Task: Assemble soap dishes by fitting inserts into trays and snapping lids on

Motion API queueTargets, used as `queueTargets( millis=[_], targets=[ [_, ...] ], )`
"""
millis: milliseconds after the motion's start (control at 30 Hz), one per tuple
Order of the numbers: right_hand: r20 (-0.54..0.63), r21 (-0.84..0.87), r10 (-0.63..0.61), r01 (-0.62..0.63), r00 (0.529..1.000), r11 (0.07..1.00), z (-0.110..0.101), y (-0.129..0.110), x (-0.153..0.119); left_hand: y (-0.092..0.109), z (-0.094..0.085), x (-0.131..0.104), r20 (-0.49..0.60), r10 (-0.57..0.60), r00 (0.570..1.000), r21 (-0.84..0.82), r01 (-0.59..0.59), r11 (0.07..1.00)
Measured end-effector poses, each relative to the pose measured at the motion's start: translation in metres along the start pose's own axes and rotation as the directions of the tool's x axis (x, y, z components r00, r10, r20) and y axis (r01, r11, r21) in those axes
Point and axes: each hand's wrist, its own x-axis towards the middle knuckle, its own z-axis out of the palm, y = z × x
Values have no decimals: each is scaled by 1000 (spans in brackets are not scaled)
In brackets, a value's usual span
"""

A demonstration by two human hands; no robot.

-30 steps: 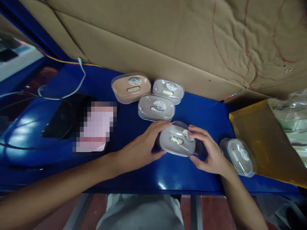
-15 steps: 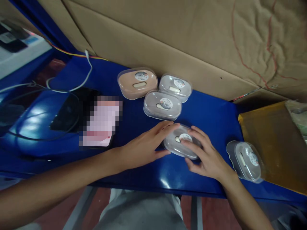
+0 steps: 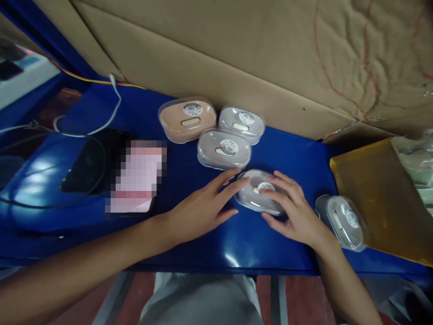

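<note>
**Inspector:** Cardboard sheeting (image 3: 237, 49) forms the backdrop, creased and marked with red lines at the right. Below it runs a glossy blue surface (image 3: 291, 158).

**Clerk:** And the larger items?

**Inspector:** At the right edge, a yellow-brown flat pack (image 3: 379, 194) with clear plastic bags (image 3: 414, 158) behind it. At the left, a dark device (image 3: 88, 162) ringed by a black cable, with a white cable (image 3: 111, 108) trailing toward the wall.

**Clerk:** The cases?

**Inspector:** Five oval cases under clear lids. Three sit grouped near the cardboard: a peach case (image 3: 187, 119), a grey case (image 3: 241, 124) just beside it, a second grey case (image 3: 223, 149) in front of both. A fourth, the tilted case (image 3: 341, 221), leans by the flat pack.

**Clerk:** The fifth?

**Inspector:** The near case (image 3: 252, 196) lies flat on the surface, between both hands. The left hand (image 3: 199, 210) is open, fingers spread, fingertips touching its left end. The right hand (image 3: 294, 212) is open too, fingers resting across its lid and sticker. Neither grips it.
</note>
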Motion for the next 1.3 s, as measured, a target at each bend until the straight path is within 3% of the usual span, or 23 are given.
queueTargets(
  millis=[100,200,267,400,500,633,767,900,1033,1167,1300],
  targets=[
    [-81,-177,158,-171,984,969,-5,12,0,2,-2,0,-76,106,991,187,-90,978],
    [-220,-329,326,-385,919,863,0,23,7,3,-4,0,-96,167,981,278,-134,951],
    [-271,-350,371,-450,888,822,6,26,12,4,-4,-1,-98,191,977,311,-153,938],
    [-281,-326,361,-443,889,835,11,23,12,5,-6,0,-98,228,969,356,-180,917],
    [-308,-333,363,-458,879,824,8,21,6,5,-16,4,-164,203,965,410,-121,904],
    [-355,-310,339,-451,872,837,0,20,0,-1,-32,12,-285,67,956,441,68,895],
    [-379,-242,309,-416,872,877,-5,22,-1,-18,-36,19,-279,-86,956,393,195,899],
    [-350,-200,338,-422,874,884,2,40,6,-33,-38,21,-280,-91,956,348,190,918],
    [-308,-123,370,-422,876,898,6,61,9,-33,-41,20,-291,-87,953,381,199,903],
    [-327,-107,349,-401,878,910,-4,61,2,-30,-42,18,-210,-94,973,306,157,939],
    [-348,-55,387,-431,854,901,-14,59,-3,-33,-46,23,-212,-143,967,120,171,978]
  ],
)
